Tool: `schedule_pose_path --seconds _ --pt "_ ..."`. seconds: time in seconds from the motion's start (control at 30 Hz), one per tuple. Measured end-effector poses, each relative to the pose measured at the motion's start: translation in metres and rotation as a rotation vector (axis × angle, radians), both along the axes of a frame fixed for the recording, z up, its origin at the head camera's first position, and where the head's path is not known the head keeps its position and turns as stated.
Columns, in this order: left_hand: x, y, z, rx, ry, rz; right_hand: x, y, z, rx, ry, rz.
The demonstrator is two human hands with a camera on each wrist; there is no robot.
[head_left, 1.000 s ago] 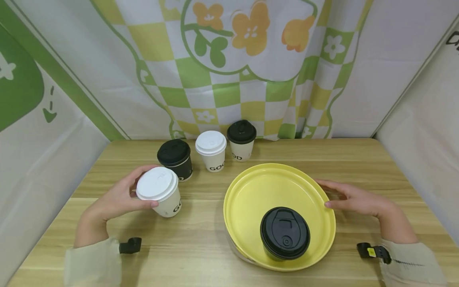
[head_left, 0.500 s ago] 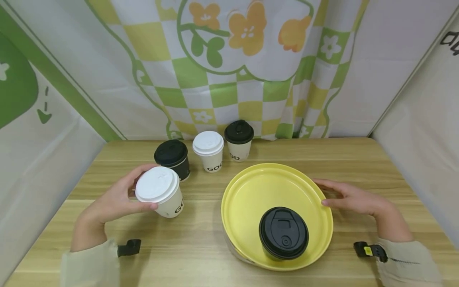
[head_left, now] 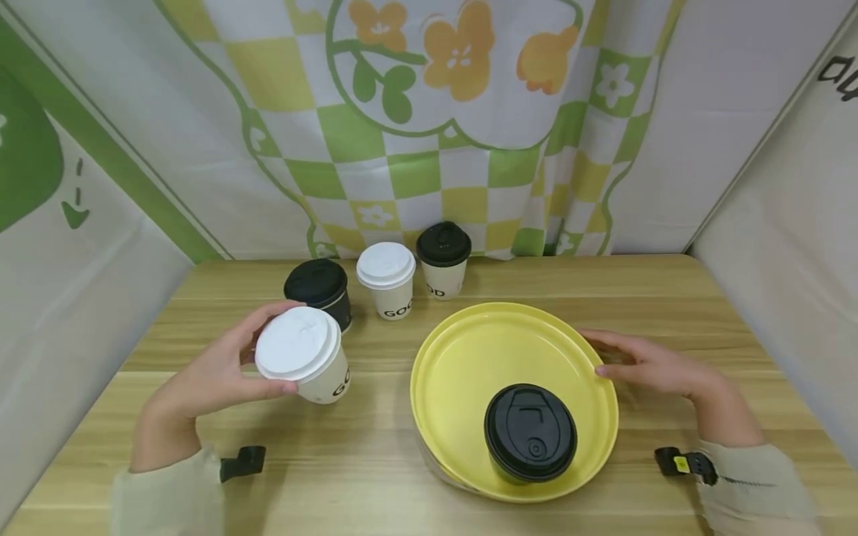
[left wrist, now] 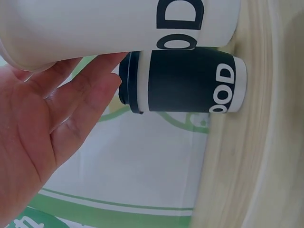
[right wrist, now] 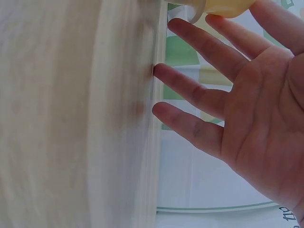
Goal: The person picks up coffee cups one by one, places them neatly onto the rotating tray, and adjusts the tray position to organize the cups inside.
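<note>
My left hand (head_left: 211, 368) grips a white paper cup with a white lid (head_left: 298, 344), thumb on the near side and fingers round the far side. The cup leans a little, its base toward the right; whether it touches the table I cannot tell. Just behind it stands a black paper cup with a black lid (left wrist: 190, 80), partly covered in the head view. At the rim of a round yellow tray (head_left: 456, 372) is my right hand (head_left: 660, 368). Its thumb touches the rim, and the right wrist view shows the fingers spread and fairly straight. A black-lidded cup (head_left: 531, 432) stands on the tray.
Along the back of the wooden table (head_left: 375, 461) stand a white-lidded cup (head_left: 386, 279) and a white cup with a black lid (head_left: 443, 260). A checked cloth (head_left: 415, 175) hangs behind the table's far edge, with pale side walls left and right.
My left hand has shifted the white-lidded cup slightly to the right, and it leans more. My right hand stays at the tray's rim. The head view has drifted a little.
</note>
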State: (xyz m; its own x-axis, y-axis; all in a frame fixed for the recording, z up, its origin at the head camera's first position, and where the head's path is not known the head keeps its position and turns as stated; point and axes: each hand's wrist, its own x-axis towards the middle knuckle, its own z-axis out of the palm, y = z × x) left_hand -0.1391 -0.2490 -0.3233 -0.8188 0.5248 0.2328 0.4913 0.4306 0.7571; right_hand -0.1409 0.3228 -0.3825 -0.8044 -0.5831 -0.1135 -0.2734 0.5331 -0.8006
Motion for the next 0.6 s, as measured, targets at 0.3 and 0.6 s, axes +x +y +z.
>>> schedule_pose_path --seconds 0.3,0.6 --pt "-0.007 0.011 0.011 0.045 -0.006 -0.047 -0.012 -0.003 0.001 0.015 0.025 0.010" --pt "-0.013 0.029 0.016 0.067 -0.022 -0.118 -0.029 -0.004 0.005 0.056 0.018 0.058"
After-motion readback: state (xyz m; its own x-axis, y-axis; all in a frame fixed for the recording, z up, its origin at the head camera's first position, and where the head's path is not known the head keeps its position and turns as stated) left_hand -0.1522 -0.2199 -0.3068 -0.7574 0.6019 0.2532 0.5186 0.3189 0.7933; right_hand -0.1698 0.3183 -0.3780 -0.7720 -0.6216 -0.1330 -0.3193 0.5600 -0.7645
